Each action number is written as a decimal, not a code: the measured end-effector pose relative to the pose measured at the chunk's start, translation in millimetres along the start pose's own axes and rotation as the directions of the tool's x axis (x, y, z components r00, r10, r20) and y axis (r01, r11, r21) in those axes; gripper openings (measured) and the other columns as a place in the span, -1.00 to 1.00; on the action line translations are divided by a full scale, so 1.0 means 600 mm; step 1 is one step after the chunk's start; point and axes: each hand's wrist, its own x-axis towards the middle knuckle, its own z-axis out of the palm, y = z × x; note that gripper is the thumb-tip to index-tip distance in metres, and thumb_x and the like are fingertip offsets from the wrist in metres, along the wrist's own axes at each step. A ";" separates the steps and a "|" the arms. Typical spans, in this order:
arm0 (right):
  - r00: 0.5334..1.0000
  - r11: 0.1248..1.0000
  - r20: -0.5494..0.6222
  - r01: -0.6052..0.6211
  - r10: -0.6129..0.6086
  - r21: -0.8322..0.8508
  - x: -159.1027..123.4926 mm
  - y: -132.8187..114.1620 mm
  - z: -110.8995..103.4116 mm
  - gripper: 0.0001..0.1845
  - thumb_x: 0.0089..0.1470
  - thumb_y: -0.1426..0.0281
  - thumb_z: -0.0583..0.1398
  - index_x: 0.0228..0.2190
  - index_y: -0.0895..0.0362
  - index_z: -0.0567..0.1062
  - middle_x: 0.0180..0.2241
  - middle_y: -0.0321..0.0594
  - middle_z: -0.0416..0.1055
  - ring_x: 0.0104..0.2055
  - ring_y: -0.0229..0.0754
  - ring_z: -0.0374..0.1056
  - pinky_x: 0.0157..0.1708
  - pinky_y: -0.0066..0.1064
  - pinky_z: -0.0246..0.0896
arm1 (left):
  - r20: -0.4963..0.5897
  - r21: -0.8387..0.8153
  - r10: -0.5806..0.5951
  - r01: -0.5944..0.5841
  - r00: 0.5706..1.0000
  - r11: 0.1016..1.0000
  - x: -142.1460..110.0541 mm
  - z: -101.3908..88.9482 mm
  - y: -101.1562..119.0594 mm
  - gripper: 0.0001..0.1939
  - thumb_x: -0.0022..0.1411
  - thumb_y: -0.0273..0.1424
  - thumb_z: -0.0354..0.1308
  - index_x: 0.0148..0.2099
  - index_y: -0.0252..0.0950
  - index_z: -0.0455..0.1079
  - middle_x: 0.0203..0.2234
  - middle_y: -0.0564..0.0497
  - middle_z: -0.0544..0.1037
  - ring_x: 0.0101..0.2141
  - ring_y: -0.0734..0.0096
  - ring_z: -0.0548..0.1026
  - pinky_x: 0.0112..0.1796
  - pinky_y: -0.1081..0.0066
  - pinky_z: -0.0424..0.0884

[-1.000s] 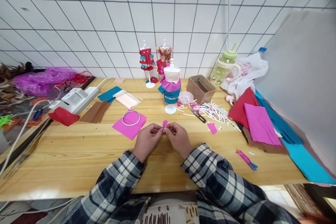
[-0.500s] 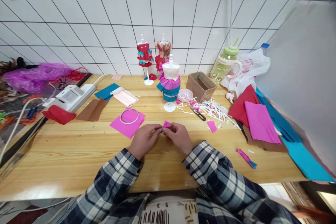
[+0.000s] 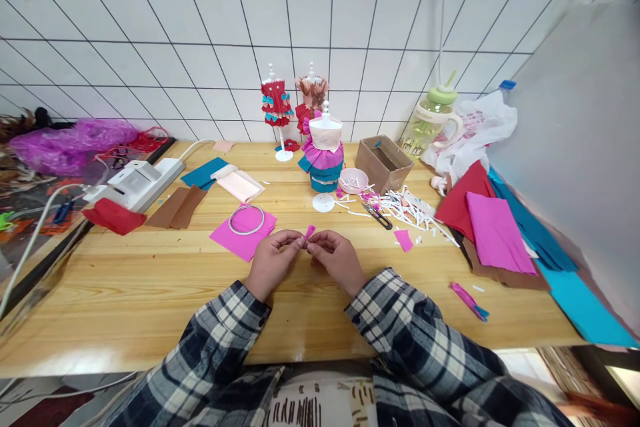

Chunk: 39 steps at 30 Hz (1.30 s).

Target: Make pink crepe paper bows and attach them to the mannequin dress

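A small piece of pink crepe paper (image 3: pixel 310 231) is pinched between my two hands, its gathered top sticking up above the fingertips. My left hand (image 3: pixel 274 260) is closed on it from the left. From the right, the thumb and fingers of my right hand (image 3: pixel 337 259) close on its lower part, which the fingertips hide. Just beyond stands a miniature dress form (image 3: pixel 327 153) with a white bodice and pink and teal paper ruffles. Left of my hands lies a pink paper square (image 3: pixel 230 240) with a silver ring (image 3: pixel 231 229) on it.
Behind are two dressed forms, one red (image 3: pixel 276 103) and one brown (image 3: pixel 313 90). To the right lie black thread snips (image 3: pixel 379 217), white paper strips (image 3: pixel 407 207), a cardboard box (image 3: pixel 384 163) and stacked coloured papers (image 3: pixel 500 233). A power strip (image 3: pixel 143 190) sits at left.
The pink paper piece has gone from a fanned shape to a narrower, gathered one and shifted slightly left. My fingers have moved a little with it.
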 end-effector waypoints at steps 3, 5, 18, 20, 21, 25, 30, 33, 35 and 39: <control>0.995 0.986 0.034 -0.101 0.097 0.136 -0.001 -0.004 -0.006 -0.58 -0.28 0.20 0.37 -0.34 0.13 0.48 -0.45 -0.31 0.44 -0.41 -0.26 0.32 -0.44 -0.41 0.34 | 0.030 -0.182 -0.050 0.055 0.998 0.982 0.002 -0.006 -0.002 -0.76 0.13 -0.21 0.23 -0.26 -0.30 0.47 -0.40 -0.02 0.62 -0.34 0.33 0.55 -0.23 0.33 0.45; 0.991 0.979 0.037 -0.133 0.129 0.153 -0.001 -0.007 -0.013 -0.58 -0.33 0.19 0.40 -0.40 0.15 0.49 -0.46 -0.30 0.43 -0.42 -0.28 0.30 -0.47 -0.43 0.33 | 0.052 -0.194 -0.036 0.045 0.998 0.980 0.002 -0.010 -0.002 -0.77 0.14 -0.23 0.23 -0.25 -0.30 0.46 -0.40 -0.02 0.61 -0.33 0.33 0.55 -0.20 0.33 0.43; 0.949 0.808 0.299 0.252 -0.099 -0.532 0.029 -0.023 -0.091 -0.93 -0.05 0.44 0.26 -0.45 0.15 0.57 -0.42 -0.28 0.43 -0.37 -0.27 0.32 -0.31 -0.43 0.20 | 0.588 0.512 0.575 -0.812 0.568 0.279 -0.013 -0.021 0.023 -0.75 0.23 -0.53 0.05 -0.14 -0.13 0.46 -0.33 0.09 0.61 -0.22 0.34 0.44 0.09 0.06 0.07; 0.921 0.671 0.355 0.367 -0.162 -0.644 0.031 -0.031 -0.097 -0.92 -0.02 0.48 0.25 -0.43 0.14 0.58 -0.42 -0.28 0.41 -0.35 -0.27 0.31 -0.31 -0.44 0.17 | 0.624 0.539 0.558 -0.818 0.547 0.200 -0.014 -0.014 0.022 -0.75 0.22 -0.54 0.04 -0.16 -0.13 0.46 -0.34 0.10 0.61 -0.23 0.35 0.43 0.09 0.07 0.07; 0.903 0.596 0.390 0.416 -0.180 -0.687 0.030 -0.035 -0.097 -0.92 -0.01 0.50 0.25 -0.43 0.14 0.58 -0.42 -0.27 0.41 -0.34 -0.27 0.30 -0.30 -0.45 0.15 | 0.633 0.552 0.543 -0.813 0.553 0.184 -0.015 -0.010 0.021 -0.77 0.22 -0.54 0.05 -0.19 -0.13 0.46 -0.36 0.10 0.60 -0.24 0.36 0.43 0.09 0.07 0.07; 0.837 0.279 0.504 0.546 -0.212 -0.790 0.016 -0.054 -0.082 -0.89 0.06 0.49 0.20 -0.40 0.13 0.57 -0.38 -0.22 0.42 -0.27 -0.21 0.26 -0.22 -0.38 0.08 | 0.626 0.614 0.466 -0.764 0.625 0.201 -0.014 0.006 0.015 -0.84 0.20 -0.49 0.07 -0.31 -0.16 0.45 -0.50 0.09 0.55 -0.31 0.35 0.41 0.07 0.03 0.10; 0.804 -0.031 0.526 0.540 -0.278 -0.841 -0.016 -0.069 -0.049 -0.83 0.15 0.41 0.12 -0.39 0.12 0.52 -0.34 -0.17 0.41 -0.20 -0.11 0.21 -0.22 -0.25 -0.03 | 0.540 0.706 0.427 -0.667 0.725 0.239 -0.010 0.013 0.014 -0.78 0.24 -0.41 0.03 -0.42 -0.24 0.44 -0.59 0.02 0.48 -0.37 0.30 0.40 0.03 0.01 0.15; 0.801 -0.116 0.512 0.502 -0.311 -0.857 -0.029 -0.066 -0.034 -0.80 0.18 0.41 0.08 -0.37 0.14 0.49 -0.33 -0.13 0.40 -0.21 -0.10 0.21 -0.23 -0.24 -0.04 | 0.474 0.746 0.412 -0.604 0.778 0.281 -0.008 0.011 0.013 -0.75 0.24 -0.39 0.03 -0.46 -0.25 0.44 -0.59 -0.03 0.50 -0.37 0.25 0.40 -0.07 0.06 0.24; 0.815 -0.107 0.468 0.461 -0.341 -0.881 -0.035 -0.060 -0.027 -0.78 0.21 0.39 0.05 -0.36 0.14 0.48 -0.33 -0.12 0.40 -0.23 -0.11 0.21 -0.25 -0.26 -0.03 | 0.392 0.766 0.402 -0.536 0.827 0.356 -0.007 0.010 0.009 -0.76 0.22 -0.37 0.05 -0.45 -0.26 0.46 -0.58 -0.06 0.51 -0.39 0.23 0.41 -0.20 0.15 0.31; 0.835 0.022 0.364 0.409 -0.413 -0.912 -0.040 -0.045 -0.021 -0.74 0.26 0.33 0.01 -0.29 0.10 0.49 -0.31 -0.17 0.41 -0.28 -0.19 0.26 -0.32 -0.36 0.01 | 0.141 0.665 0.310 -0.322 0.940 0.674 -0.004 0.009 -0.003 -0.84 0.16 -0.33 0.13 -0.35 -0.25 0.51 -0.50 -0.04 0.57 -0.39 0.27 0.47 -0.33 0.28 0.37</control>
